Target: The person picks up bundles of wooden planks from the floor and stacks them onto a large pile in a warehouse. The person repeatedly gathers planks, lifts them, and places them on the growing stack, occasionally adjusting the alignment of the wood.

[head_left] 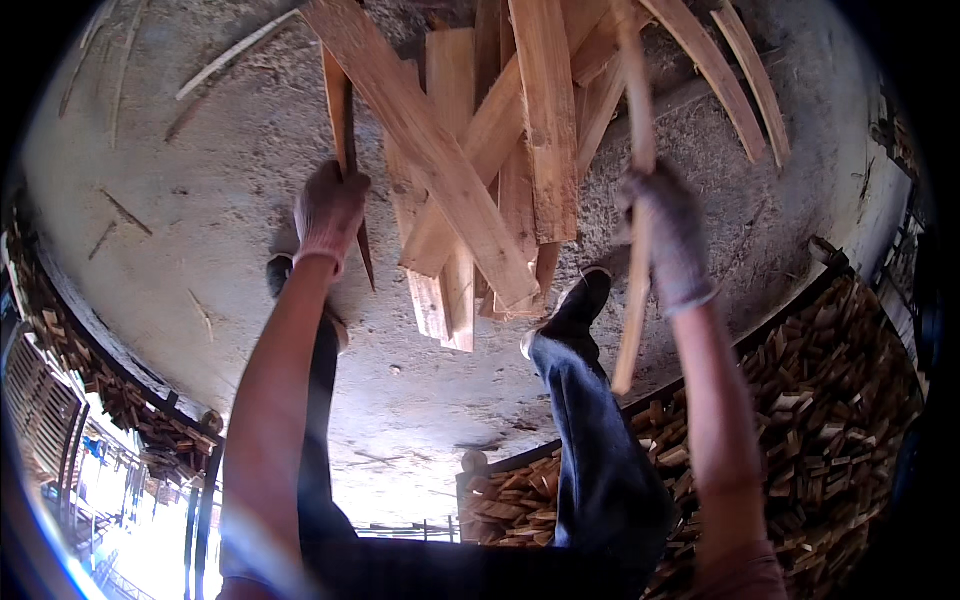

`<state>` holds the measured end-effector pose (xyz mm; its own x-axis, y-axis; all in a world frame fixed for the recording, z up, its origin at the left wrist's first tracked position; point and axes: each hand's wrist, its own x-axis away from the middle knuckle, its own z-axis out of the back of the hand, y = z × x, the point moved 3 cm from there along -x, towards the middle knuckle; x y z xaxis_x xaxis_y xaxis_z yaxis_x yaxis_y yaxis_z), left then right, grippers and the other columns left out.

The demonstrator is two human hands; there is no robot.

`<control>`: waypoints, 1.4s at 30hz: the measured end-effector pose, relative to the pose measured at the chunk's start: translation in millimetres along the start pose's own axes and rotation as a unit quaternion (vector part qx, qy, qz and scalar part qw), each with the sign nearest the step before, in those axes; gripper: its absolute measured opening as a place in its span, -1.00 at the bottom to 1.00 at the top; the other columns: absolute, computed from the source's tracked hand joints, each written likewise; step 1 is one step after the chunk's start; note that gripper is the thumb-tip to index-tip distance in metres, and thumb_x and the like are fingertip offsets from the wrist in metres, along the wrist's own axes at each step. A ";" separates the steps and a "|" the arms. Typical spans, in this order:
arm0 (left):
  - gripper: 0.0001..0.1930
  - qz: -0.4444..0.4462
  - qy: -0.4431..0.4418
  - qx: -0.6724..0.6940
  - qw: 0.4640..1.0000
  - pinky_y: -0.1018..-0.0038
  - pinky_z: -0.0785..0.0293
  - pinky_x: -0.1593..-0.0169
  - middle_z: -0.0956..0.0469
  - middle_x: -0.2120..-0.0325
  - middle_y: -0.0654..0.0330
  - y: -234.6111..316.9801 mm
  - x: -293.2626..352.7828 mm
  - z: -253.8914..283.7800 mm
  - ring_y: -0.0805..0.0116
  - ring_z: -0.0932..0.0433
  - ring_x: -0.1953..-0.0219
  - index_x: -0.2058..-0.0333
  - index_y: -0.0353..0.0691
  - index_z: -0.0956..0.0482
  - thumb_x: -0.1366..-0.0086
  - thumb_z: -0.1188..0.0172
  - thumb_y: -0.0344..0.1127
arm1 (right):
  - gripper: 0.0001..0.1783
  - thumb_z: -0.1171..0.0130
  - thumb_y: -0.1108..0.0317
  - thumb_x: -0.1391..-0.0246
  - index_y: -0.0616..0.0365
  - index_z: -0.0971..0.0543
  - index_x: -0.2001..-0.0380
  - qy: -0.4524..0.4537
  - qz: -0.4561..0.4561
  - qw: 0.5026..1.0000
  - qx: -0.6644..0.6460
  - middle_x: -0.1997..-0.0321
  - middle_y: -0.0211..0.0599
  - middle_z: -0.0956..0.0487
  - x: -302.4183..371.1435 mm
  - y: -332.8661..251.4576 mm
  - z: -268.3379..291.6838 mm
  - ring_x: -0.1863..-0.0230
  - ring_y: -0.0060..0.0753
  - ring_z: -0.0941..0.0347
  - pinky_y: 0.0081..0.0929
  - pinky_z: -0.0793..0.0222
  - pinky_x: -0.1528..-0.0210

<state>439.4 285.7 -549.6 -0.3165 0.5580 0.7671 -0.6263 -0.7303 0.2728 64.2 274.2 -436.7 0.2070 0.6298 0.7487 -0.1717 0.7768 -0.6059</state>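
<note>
Both my hands wear work gloves. My left hand [331, 212] is closed round a narrow wooden strip [338, 110], whose pointed lower end sticks out below the fist. In my right hand [668, 232], slightly blurred, is a long thin wooden slat [638, 290] that runs from the top edge of the view down past my knee. Between the hands lies a loose pile of rough wooden boards [548, 140], crossing one another at angles. One wide board [430, 140] slants across the top of the pile. The fingertips of both hands are partly hidden.
My shoes [580, 300] stand on a dusty concrete floor [230, 150] just before the pile. Two curved-looking slats [745, 80] lie at the upper right, a thin stick [238, 55] at the upper left. Heaps of short wood pieces [800, 430] fill the lower right behind a low edge.
</note>
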 end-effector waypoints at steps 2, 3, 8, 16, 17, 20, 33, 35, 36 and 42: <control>-0.63 0.039 -0.063 0.131 0.989 0.22 -0.52 0.15 -0.60 0.42 0.09 8.7 46.3 23.8 0.19 -0.63 0.29 0.12 -0.28 -0.60 -0.27 -0.20 -0.09 | -0.67 -0.31 0.12 -0.24 0.15 -0.54 0.17 -0.035 0.057 0.998 -0.006 0.32 -0.36 -0.54 30.8 17.8 -30.5 0.41 -0.59 -0.53 -0.63 -0.57 0.39; -0.64 0.055 -0.100 0.234 0.966 0.27 -0.52 0.19 -0.55 0.44 0.17 16.5 80.5 35.6 0.29 -0.59 0.32 0.14 -0.30 -0.60 -0.28 -0.21 -0.10 | -0.68 -0.30 0.13 -0.24 0.15 -0.54 0.17 -0.037 -0.031 0.991 -0.128 0.31 -0.36 -0.54 62.8 -1.9 -69.5 0.33 -0.56 -0.56 -0.60 -0.55 0.34; -0.73 0.071 -0.222 0.413 0.881 0.48 -0.51 0.10 -0.56 0.24 0.29 7.3 212.9 62.7 0.46 -0.54 0.19 -0.01 -0.23 -0.53 -0.43 -0.16 -0.25 | -0.53 -0.28 0.09 -0.23 0.26 -0.51 0.02 -0.159 -0.061 0.983 -0.071 0.24 -0.15 -0.62 121.2 -22.5 -177.4 0.15 -0.39 -0.59 -0.42 -0.48 0.13; -0.49 -0.077 -0.231 0.136 0.960 0.10 -0.51 0.03 -0.63 0.18 -0.16 -99.8 324.0 52.1 -0.14 -0.63 0.08 -0.06 -0.27 -0.45 -0.49 0.00 0.11 | -0.69 -0.27 0.22 -0.10 0.22 -0.58 0.18 -0.364 -0.161 0.917 0.023 0.35 -0.35 -0.60 222.3 12.9 -213.7 0.33 -0.44 -0.52 -0.45 -0.47 0.22; -0.45 -0.053 -0.255 0.070 0.963 0.08 -0.51 0.02 -0.63 0.17 -0.18 -85.6 341.2 79.4 -0.14 -0.63 0.07 -0.03 -0.27 -0.48 -0.47 -0.01 0.17 | -0.70 -0.26 0.25 -0.11 0.22 -0.58 0.18 -0.357 -0.190 0.915 -0.007 0.36 -0.35 -0.60 239.9 18.1 -212.0 0.35 -0.43 -0.52 -0.43 -0.48 0.25; -0.48 -0.046 -0.233 0.075 0.968 0.11 -0.52 0.04 -0.66 0.18 -0.11 -88.9 383.2 146.7 -0.12 -0.63 0.07 0.07 -0.22 -0.59 -0.42 -0.09 0.18 | -0.70 -0.19 0.13 -0.18 0.17 -0.64 0.36 -0.427 -0.078 0.874 0.220 0.46 -0.31 -0.63 283.5 42.0 -203.4 0.46 -0.35 -0.59 -0.35 -0.52 0.34; -0.65 -0.010 -0.026 0.187 0.982 0.22 -0.52 -0.16 -0.60 -0.09 0.16 -185.8 390.5 184.7 0.11 -0.58 -0.12 -0.03 -0.04 -0.62 -0.54 0.08 -0.07 | -0.35 -0.06 -0.28 -0.28 0.17 -0.61 0.08 -0.514 0.058 0.856 -0.024 0.25 -0.25 -0.64 225.5 -468.5 -507.7 0.16 -0.34 -0.61 -0.25 -0.56 0.03; -0.69 -0.119 -0.022 0.205 0.971 0.19 -0.52 -0.14 -0.61 -0.07 0.09 -190.7 394.8 172.0 0.07 -0.60 -0.06 -0.04 -0.10 -0.61 -0.53 0.03 -0.14 | -0.23 -0.03 -0.36 -0.29 0.22 -0.52 -0.07 -0.451 0.141 0.876 -0.098 0.25 -0.24 -0.63 229.4 -552.6 -526.8 0.16 -0.32 -0.63 -0.28 -0.58 0.09; -0.71 -0.135 -0.048 0.147 0.979 0.23 -0.54 -0.11 -0.63 -0.03 0.07 -193.1 392.1 177.3 0.12 -0.62 -0.02 -0.05 -0.16 -0.60 -0.52 -0.02 -0.21 | -0.17 -0.04 -0.37 -0.27 0.27 -0.46 -0.14 -0.365 0.201 0.904 -0.096 0.31 -0.23 -0.62 232.1 -567.6 -535.4 0.20 -0.27 -0.64 -0.28 -0.60 0.20; -0.74 0.132 -0.041 0.617 0.775 0.52 -0.56 0.09 -0.61 0.17 0.29 -195.3 380.6 159.2 0.50 -0.59 0.16 -0.05 -0.24 -0.59 -0.41 -0.25 -0.43 | -0.27 -0.18 0.03 -0.12 0.24 -0.43 -0.28 -0.329 0.173 0.836 0.403 -0.10 0.25 -0.60 221.5 -267.1 -438.4 -0.13 0.17 -0.56 -0.06 -0.48 -0.16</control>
<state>554.6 578.0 -218.5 -0.2393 0.3356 0.9111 0.6257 -0.6642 0.4091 578.2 207.5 -226.9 -0.5192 0.4728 0.7120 -0.7594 0.1270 -0.6381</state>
